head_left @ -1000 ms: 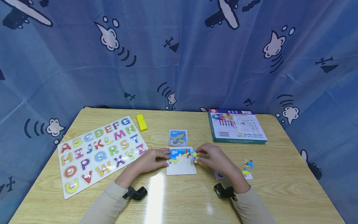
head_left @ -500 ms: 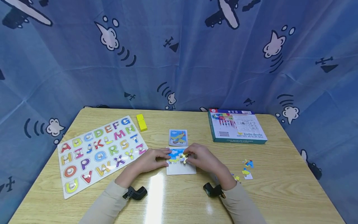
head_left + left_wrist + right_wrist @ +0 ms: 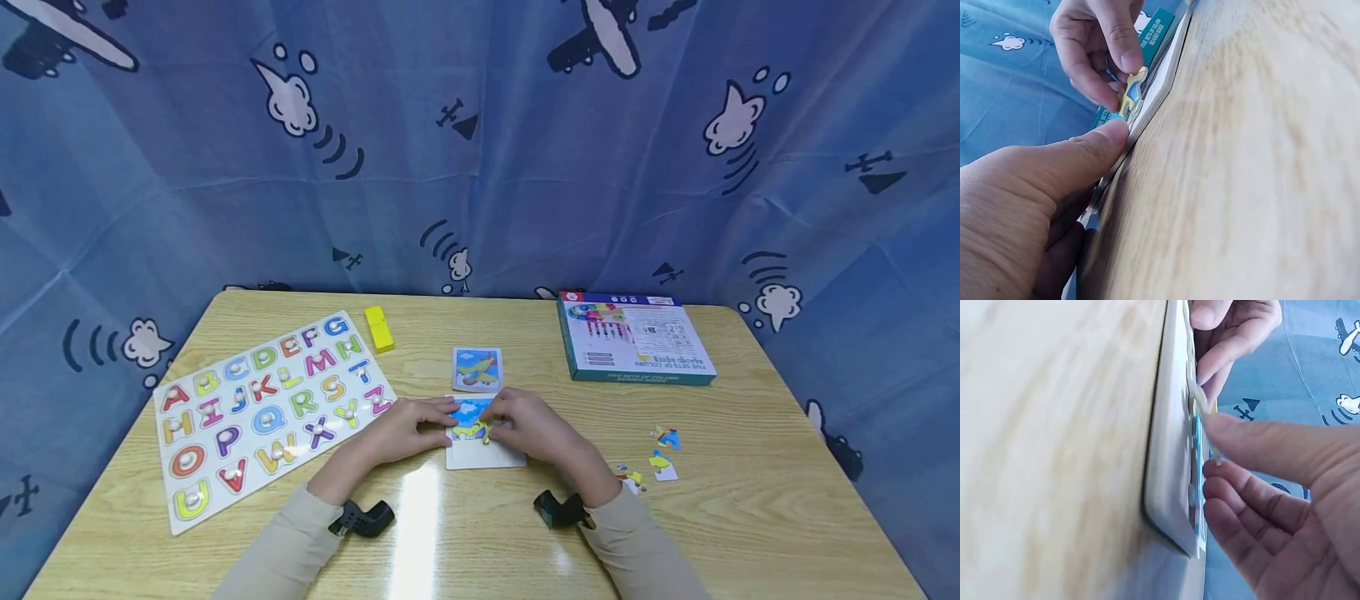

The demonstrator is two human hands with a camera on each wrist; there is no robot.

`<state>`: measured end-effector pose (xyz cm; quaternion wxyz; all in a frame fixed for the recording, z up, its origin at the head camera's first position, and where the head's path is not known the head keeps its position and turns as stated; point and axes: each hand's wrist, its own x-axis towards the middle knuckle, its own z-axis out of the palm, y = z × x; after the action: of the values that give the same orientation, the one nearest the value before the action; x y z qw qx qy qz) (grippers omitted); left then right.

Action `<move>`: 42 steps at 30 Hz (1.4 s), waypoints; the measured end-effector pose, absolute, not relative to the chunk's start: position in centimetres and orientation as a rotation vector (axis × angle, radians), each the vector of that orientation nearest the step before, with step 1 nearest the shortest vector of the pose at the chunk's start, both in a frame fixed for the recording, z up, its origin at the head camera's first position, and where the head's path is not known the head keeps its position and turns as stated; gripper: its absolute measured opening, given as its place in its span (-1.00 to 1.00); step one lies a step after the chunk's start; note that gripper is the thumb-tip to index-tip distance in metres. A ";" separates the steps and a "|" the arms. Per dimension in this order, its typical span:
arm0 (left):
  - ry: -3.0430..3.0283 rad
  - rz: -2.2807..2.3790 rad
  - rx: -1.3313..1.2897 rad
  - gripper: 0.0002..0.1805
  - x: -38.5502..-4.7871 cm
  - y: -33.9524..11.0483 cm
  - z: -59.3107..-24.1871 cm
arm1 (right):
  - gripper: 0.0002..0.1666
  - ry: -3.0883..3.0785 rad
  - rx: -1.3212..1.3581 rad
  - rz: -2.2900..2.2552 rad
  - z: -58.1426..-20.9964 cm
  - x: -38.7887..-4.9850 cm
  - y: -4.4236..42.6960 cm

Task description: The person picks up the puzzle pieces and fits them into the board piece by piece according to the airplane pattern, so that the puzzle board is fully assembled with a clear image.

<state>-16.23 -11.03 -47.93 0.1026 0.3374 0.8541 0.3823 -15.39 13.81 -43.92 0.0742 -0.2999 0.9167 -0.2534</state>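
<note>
A white puzzle tray (image 3: 486, 457) lies at the middle of the table, its upper part filled with blue and yellow pieces. My left hand (image 3: 408, 431) holds the tray's left edge, thumb and fingers around it; the left wrist view shows the thumb (image 3: 1100, 140) at the rim. Between the thumb and fingers of my right hand (image 3: 534, 427) is a yellow and blue puzzle piece (image 3: 1132, 92), tilted over the tray. In the right wrist view the piece (image 3: 1205, 415) touches or nearly touches the laid pieces. Just behind the tray stands a picture card (image 3: 477, 370) with a yellow plane.
Loose puzzle pieces (image 3: 663, 465) lie to the right of my right forearm. An alphabet board (image 3: 247, 467) covers the table's left side, with yellow blocks (image 3: 379, 328) behind it. A flat box (image 3: 637, 340) is at the back right, before a blue curtain (image 3: 480, 150).
My right hand has moved left with its piece, from the tray's right edge to its middle, uncovering loose pieces on the table. My left hand has stayed in place.
</note>
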 end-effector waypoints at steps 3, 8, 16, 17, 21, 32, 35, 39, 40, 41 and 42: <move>2.524 1.126 1.003 -0.62 -16.2 -11.1 -48.0 | -0.81 2.754 -0.913 -0.733 -44.1 -15.4 13.7; 2.532 1.135 1.023 -0.61 -16.2 -11.1 -48.0 | -0.81 2.767 -0.919 -0.692 -44.2 -15.3 13.5; 2.528 1.135 1.004 -0.62 -16.1 -11.0 -47.9 | -0.81 2.776 -0.953 -0.664 -44.3 -15.3 13.6; 2.528 1.135 1.005 -0.62 -16.1 -11.0 -47.9 | -0.81 2.779 -0.960 -0.660 -44.3 -15.3 13.6; 2.527 1.135 1.014 -0.62 -16.1 -11.0 -48.0 | -0.81 2.785 -0.976 -0.645 -44.3 -15.3 13.6; 2.572 1.076 1.138 -0.60 -15.8 -10.6 -47.6 | -0.81 2.769 -0.993 -0.661 -44.3 -15.3 13.6; 2.572 1.023 1.231 -0.60 -15.6 -10.1 -47.5 | -0.81 2.764 -0.996 -0.676 -44.4 -15.3 13.7; 2.569 0.955 1.291 -0.61 -15.5 -9.6 -47.4 | -0.81 2.763 -0.999 -0.691 -44.3 -15.3 13.7; 2.571 0.943 1.295 -0.61 -15.5 -9.5 -47.3 | -0.80 2.764 -0.999 -0.691 -44.3 -15.3 13.8; 2.574 0.933 1.297 -0.61 -15.5 -9.5 -47.3 | -0.80 2.764 -0.996 -0.694 -44.3 -15.3 13.8; 2.576 0.923 1.298 -0.62 -15.5 -9.4 -47.3 | -0.80 2.764 -0.988 -0.695 -44.2 -15.3 13.8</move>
<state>-15.48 -9.43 -47.33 0.0565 0.4278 0.8492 0.3043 -15.32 13.81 -44.22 0.0626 -0.3270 0.9145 -0.2298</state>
